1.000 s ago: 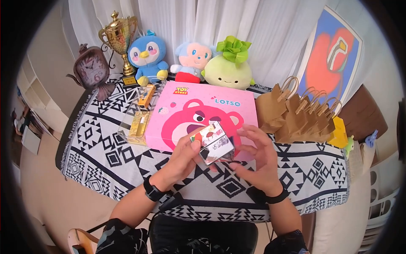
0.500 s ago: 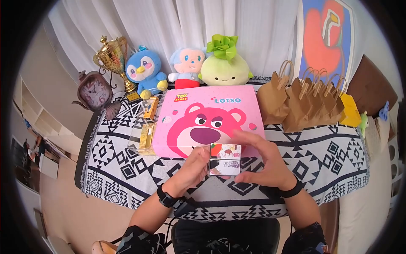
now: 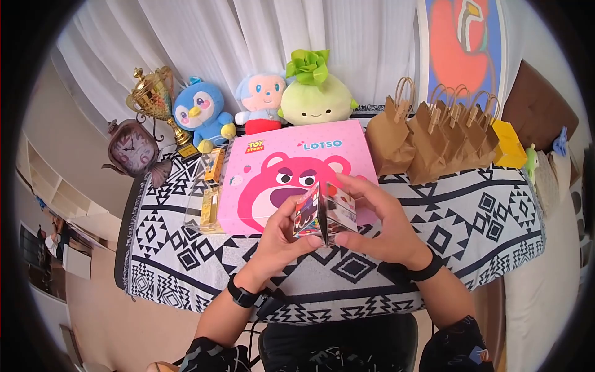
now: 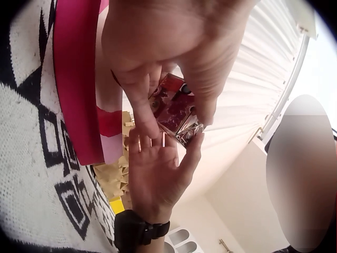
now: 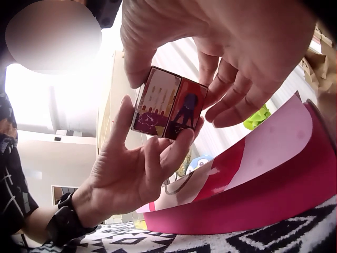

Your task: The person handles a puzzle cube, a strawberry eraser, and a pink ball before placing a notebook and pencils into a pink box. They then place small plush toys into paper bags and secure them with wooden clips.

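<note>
Between both hands is a folding picture cube (image 3: 341, 208), its printed halves spread in a V with a dark gap between them. My left hand (image 3: 277, 240) grips the left half, thumb along the near edge and fingers behind. On the other half my right hand (image 3: 389, 228) has its thumb at the lower edge and fingers at the top. In the right wrist view, the cube (image 5: 167, 103) shows a face split into a pale and a red panel. The left wrist view shows its dark red printed side (image 4: 176, 108). They hold it above the front edge of a pink LOTSO box (image 3: 248, 167).
A patterned cloth (image 3: 483, 217) covers the table. Behind the box sit a blue penguin plush (image 3: 201, 115), a pale blue plush (image 3: 260, 99) and a green plush (image 3: 316, 102). Brown paper bags (image 3: 427, 146) stand right; a clock (image 3: 132, 149) and gold trophy (image 3: 153, 96) left.
Earlier the cube was closed flat in my left hand, with the right hand loosely beside it. Now the right hand has taken hold and the halves have swung apart.
</note>
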A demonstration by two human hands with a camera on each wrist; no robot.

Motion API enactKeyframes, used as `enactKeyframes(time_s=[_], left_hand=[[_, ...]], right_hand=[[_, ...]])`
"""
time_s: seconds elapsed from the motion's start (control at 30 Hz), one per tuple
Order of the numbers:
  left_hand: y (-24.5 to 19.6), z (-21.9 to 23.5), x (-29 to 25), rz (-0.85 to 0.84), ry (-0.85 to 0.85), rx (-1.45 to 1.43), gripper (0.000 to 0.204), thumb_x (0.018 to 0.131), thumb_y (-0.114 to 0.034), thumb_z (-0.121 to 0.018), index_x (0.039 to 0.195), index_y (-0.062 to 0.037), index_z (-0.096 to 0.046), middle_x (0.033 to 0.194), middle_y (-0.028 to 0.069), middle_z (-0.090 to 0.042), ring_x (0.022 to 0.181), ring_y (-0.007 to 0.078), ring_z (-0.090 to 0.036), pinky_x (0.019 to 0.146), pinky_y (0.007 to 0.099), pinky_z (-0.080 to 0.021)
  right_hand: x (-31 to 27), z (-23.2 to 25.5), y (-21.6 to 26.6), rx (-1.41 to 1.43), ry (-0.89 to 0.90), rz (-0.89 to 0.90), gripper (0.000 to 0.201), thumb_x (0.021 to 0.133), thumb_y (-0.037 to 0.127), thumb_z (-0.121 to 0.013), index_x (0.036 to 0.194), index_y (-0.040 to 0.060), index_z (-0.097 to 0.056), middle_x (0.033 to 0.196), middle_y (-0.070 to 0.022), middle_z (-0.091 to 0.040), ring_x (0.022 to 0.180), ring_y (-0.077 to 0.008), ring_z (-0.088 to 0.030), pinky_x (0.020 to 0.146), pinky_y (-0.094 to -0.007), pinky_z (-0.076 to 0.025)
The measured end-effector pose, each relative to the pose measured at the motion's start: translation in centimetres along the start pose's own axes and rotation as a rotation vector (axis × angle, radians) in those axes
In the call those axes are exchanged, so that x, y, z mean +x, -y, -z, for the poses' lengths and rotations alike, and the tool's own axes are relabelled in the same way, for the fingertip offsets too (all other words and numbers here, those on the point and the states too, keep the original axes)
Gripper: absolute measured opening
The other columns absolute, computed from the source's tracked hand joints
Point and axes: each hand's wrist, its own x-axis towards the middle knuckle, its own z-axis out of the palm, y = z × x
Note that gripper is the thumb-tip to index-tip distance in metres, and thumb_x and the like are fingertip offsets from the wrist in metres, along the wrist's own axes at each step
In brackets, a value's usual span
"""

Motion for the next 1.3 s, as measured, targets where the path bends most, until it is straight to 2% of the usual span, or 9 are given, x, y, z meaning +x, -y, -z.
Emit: enactKeyframes(time_s=[0.23,0.43,0.6,0.77,0.83,0.9,1.03,1.2,1.3], left_hand=[[-0.9,-0.3,-0.4,-0.144,-0.205,-0.162,0.084,0.093,-0.045,-0.080,0.154,-0.0068,-0.037,0.146,0.0101,-0.056,0.135,0.0224,-0.056,0.115,0.0459,-0.044],[-1.0,-0.3,-0.1,-0.150,-0.238,-0.214,0.071,0.092,-0.024,-0.083,0.148,-0.0051,-0.044,0.138,0.0081,-0.062,0.128,0.0190,-0.060,0.112,0.0398,-0.046],[-0.1,-0.5,0.0,-0.104,-0.147,-0.138,0.078,0.083,-0.007,-0.090,0.145,-0.0052,-0.044,0.131,0.0055,-0.065,0.121,0.0140,-0.063,0.104,0.0325,-0.053],[-0.2,-0.9,0.3,-0.139,-0.124,-0.092,0.085,0.086,-0.012,-0.089,0.153,-0.0048,-0.038,0.138,0.0073,-0.062,0.126,0.0184,-0.063,0.108,0.0368,-0.054],[-0.3,-1.2,0.5,0.045,-0.140,-0.354,0.086,0.091,-0.012,-0.083,0.158,-0.0074,-0.029,0.144,0.0096,-0.058,0.129,0.0239,-0.062,0.108,0.0425,-0.056],[-0.8,-1.2,0.3,0.108,-0.111,-0.451,0.087,0.093,-0.011,-0.080,0.160,-0.0095,-0.025,0.146,0.0107,-0.055,0.131,0.0258,-0.060,0.108,0.0447,-0.057],[-1.7,-2.0,0.1,0.054,-0.048,-0.366,0.090,0.095,-0.009,-0.077,0.161,-0.0142,-0.016,0.151,0.0130,-0.046,0.135,0.0259,-0.056,0.108,0.0448,-0.056],[-0.5,-1.1,0.3,0.024,0.013,-0.111,0.075,0.093,0.001,-0.077,0.147,-0.0142,-0.028,0.145,0.0085,-0.049,0.133,0.0191,-0.054,0.104,0.0378,-0.054],[-0.7,-0.6,0.2,0.051,0.045,-0.064,0.080,0.092,0.002,-0.077,0.149,-0.0148,-0.024,0.144,0.0078,-0.048,0.132,0.0174,-0.054,0.100,0.0334,-0.054]], right_hand=[[-0.3,0.6,-0.6,0.145,-0.028,-0.058,0.068,0.083,0.011,-0.083,0.142,0.0030,-0.051,0.120,-0.0075,-0.064,0.114,-0.0183,-0.064,0.104,-0.0351,-0.050],[-0.1,0.7,0.1,0.309,-0.104,-0.045,0.072,0.077,-0.003,-0.084,0.139,0.0073,-0.049,0.133,-0.0065,-0.057,0.126,-0.0175,-0.060,0.108,-0.0353,-0.047],[-0.1,0.2,-1.3,0.121,0.016,0.024,0.056,0.075,0.003,-0.091,0.119,0.0063,-0.057,0.125,-0.0072,-0.062,0.111,-0.0133,-0.059,0.102,-0.0337,-0.051],[-0.2,-0.9,-0.9,0.162,-0.071,-0.104,0.062,0.073,0.009,-0.095,0.124,0.0061,-0.060,0.127,-0.0081,-0.062,0.113,-0.0182,-0.062,0.101,-0.0349,-0.051],[-0.2,-0.8,-0.6,0.178,-0.123,-0.142,0.064,0.072,0.011,-0.095,0.127,0.0065,-0.061,0.129,-0.0090,-0.062,0.113,-0.0203,-0.062,0.100,-0.0353,-0.052],[-0.1,-0.4,-0.7,-0.257,-0.082,0.035,0.075,0.072,0.013,-0.097,0.136,0.0081,-0.058,0.134,-0.0113,-0.060,0.117,-0.0237,-0.063,0.100,-0.0366,-0.052],[-0.2,-0.7,-1.2,-0.294,-0.067,0.136,0.075,0.072,0.018,-0.098,0.134,0.0087,-0.056,0.136,-0.0122,-0.058,0.118,-0.0230,-0.063,0.098,-0.0358,-0.053],[-0.4,-1.0,-2.1,0.198,-0.045,-0.023,0.064,0.078,0.027,-0.096,0.121,0.0045,-0.055,0.128,-0.0129,-0.065,0.111,-0.0192,-0.067,0.095,-0.0336,-0.056],[-0.4,-0.6,-1.5,0.170,-0.023,-0.067,0.064,0.082,0.026,-0.094,0.125,0.0021,-0.054,0.121,-0.0135,-0.069,0.110,-0.0189,-0.068,0.097,-0.0338,-0.055]])
